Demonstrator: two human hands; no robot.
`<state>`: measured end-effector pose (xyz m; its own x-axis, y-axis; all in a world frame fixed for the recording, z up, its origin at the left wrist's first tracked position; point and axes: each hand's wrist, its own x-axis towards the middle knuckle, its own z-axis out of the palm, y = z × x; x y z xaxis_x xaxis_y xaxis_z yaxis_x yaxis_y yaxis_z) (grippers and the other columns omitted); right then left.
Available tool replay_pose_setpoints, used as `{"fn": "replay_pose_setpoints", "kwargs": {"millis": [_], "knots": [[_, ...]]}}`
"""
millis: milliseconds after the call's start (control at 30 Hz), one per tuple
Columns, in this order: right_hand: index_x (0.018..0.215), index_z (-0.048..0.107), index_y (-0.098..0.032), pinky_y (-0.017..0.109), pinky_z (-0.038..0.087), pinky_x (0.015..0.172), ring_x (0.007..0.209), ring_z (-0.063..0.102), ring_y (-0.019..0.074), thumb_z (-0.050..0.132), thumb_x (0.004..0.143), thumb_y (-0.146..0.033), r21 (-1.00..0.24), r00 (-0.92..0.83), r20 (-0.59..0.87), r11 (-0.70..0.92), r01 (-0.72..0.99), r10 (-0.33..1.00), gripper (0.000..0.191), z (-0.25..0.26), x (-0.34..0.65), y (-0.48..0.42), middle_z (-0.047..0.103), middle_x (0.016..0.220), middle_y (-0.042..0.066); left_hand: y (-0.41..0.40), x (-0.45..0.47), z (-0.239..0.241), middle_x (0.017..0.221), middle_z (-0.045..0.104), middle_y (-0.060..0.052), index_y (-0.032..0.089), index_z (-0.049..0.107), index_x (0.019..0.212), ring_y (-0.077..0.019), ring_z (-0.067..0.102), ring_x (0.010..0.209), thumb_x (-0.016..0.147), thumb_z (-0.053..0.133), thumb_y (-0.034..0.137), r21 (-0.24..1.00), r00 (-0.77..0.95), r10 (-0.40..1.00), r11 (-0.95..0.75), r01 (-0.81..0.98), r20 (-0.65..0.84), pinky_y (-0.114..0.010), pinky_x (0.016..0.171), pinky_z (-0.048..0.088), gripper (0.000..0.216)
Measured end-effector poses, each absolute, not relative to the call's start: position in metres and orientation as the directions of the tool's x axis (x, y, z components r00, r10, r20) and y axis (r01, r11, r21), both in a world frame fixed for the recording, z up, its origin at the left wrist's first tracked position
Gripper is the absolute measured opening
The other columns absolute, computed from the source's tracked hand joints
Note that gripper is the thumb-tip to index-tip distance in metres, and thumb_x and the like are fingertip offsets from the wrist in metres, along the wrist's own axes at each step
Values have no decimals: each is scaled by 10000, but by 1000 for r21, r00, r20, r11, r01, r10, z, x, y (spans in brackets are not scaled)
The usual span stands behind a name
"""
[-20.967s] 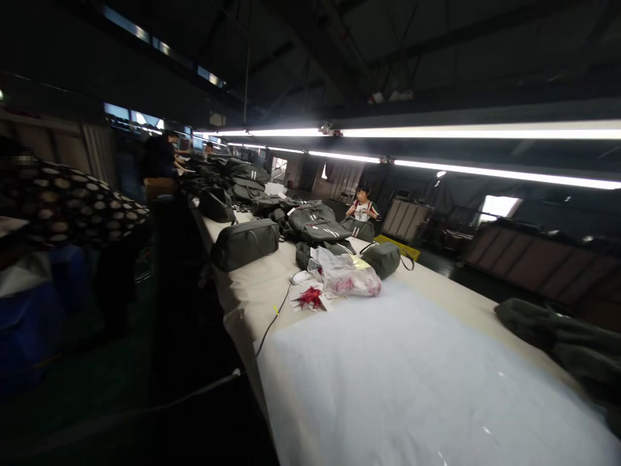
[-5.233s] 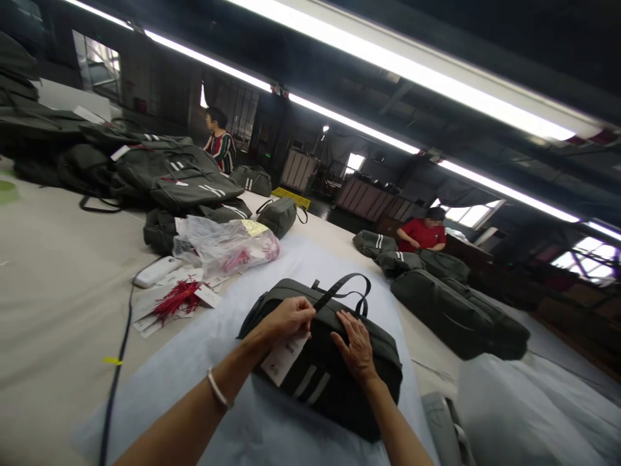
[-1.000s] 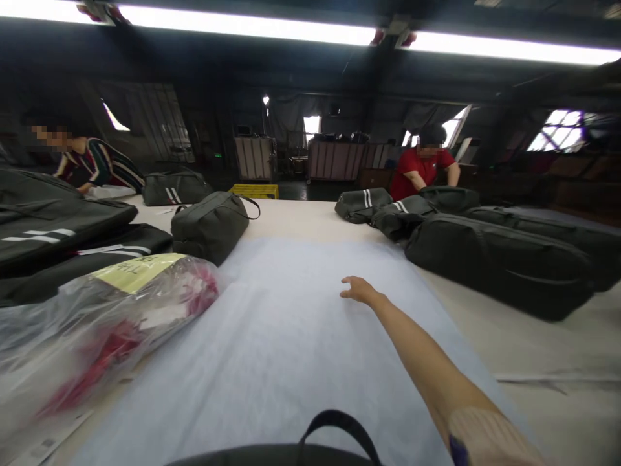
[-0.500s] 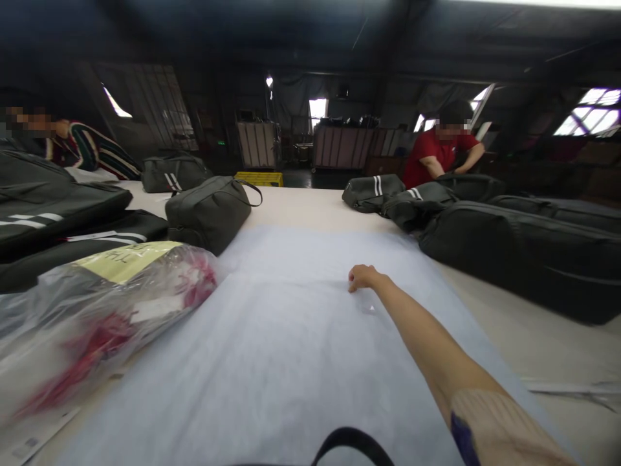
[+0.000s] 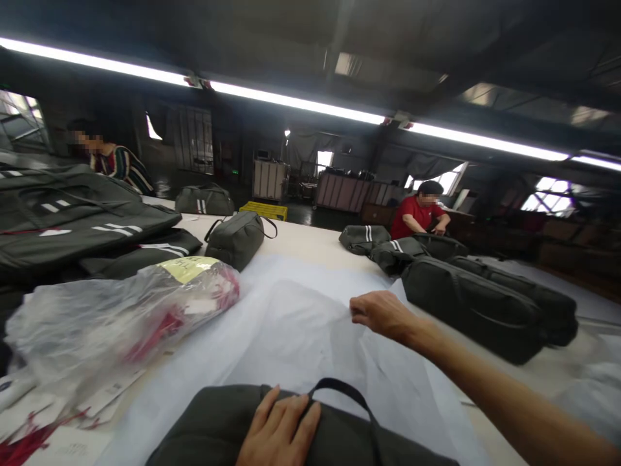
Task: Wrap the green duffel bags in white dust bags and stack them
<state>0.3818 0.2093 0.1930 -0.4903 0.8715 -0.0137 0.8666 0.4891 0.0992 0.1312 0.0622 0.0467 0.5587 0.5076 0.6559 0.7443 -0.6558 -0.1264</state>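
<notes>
1. Stretching away from the person, the desk (image 5: pixel 303 243) carries a pile of dark bags (image 5: pixel 92 213) on its left and a long bag (image 5: pixel 470 310) on its right.
2. Pale and thin, the sheet (image 5: pixel 298 304) covers the middle of the desk, wrinkled and lifted beside the right hand.
3. On the sheet's near end sits the bag (image 5: pixel 208 427), its long axis running crosswise, left to right, with the right end sloping slightly nearer; the bottom of the view cuts it off. It lies directly under the left hand, and nearer the person than the right hand, which is well apart from it.
4. The plastic (image 5: pixel 126 317), holding red strings, lies left of the sheet, beyond the bag.
5. The right hand (image 5: pixel 383 315) is closed, fingers curled on a fold of the sheet, knuckles up.
6. The left hand (image 5: pixel 284 430) is open, its fingers slightly parted and pointing away, palm down on the bag's top.
7. The handle (image 5: pixel 356 391) arches up just right of the left hand.
</notes>
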Motion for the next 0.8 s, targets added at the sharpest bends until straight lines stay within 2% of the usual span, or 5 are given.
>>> {"fn": "replay_pose_setpoints", "kwargs": {"millis": [233, 400, 500, 600, 800], "knots": [[755, 583, -234, 336, 305, 623, 600, 539, 160, 505, 861, -38, 319, -740, 132, 679, 661, 659, 236, 201, 366, 41, 638, 692, 9, 45, 120, 119, 1267, 639, -85, 224, 462, 1326, -210, 634, 1133, 907, 500, 180, 401, 244, 755, -558, 727, 608, -357, 929, 559, 423], [769, 562, -224, 317, 328, 632, 611, 549, 162, 506, 851, -1, 319, -720, 171, 654, 686, 672, 244, 164, 369, -11, 634, 705, -8, 97, 97, 160, 1577, 301, -121, 236, 448, 1393, -302, 221, 1470, 777, 426, -65, 65, 388, 642, -564, 823, 661, -582, 1172, 224, 686], [749, 563, -223, 314, 319, 613, 624, 564, 164, 507, 875, -22, 298, -627, 254, 557, 775, 737, 244, 148, 368, -25, 630, 707, -8, 124, 91, 165, 1510, 425, -112, 185, 647, 1109, -314, 269, 1451, 771, 458, -54, -89, 578, 621, -637, 766, 529, -604, 1175, 180, 455], [750, 578, -221, 303, 321, 621, 654, 576, 161, 489, 917, -71, 238, -516, 334, 460, 856, 789, 242, 141, 364, -32, 629, 720, -4, 125, 81, 164, 1292, 629, -106, 167, 672, 882, -292, 442, 1351, 819, 462, -5, -121, 620, 612, -657, 744, 491, -591, 1175, 193, 279], [831, 625, -208, 283, 379, 777, 860, 600, 195, 493, 946, -190, 55, -305, 364, 307, 950, 880, 177, 149, 360, -26, 681, 856, 44, 60, 59, 148, 1159, 657, -123, 161, 611, 1079, -251, 601, 1100, 951, 438, 180, 36, 441, 626, -600, 799, 644, -451, 982, 457, 216]]}}
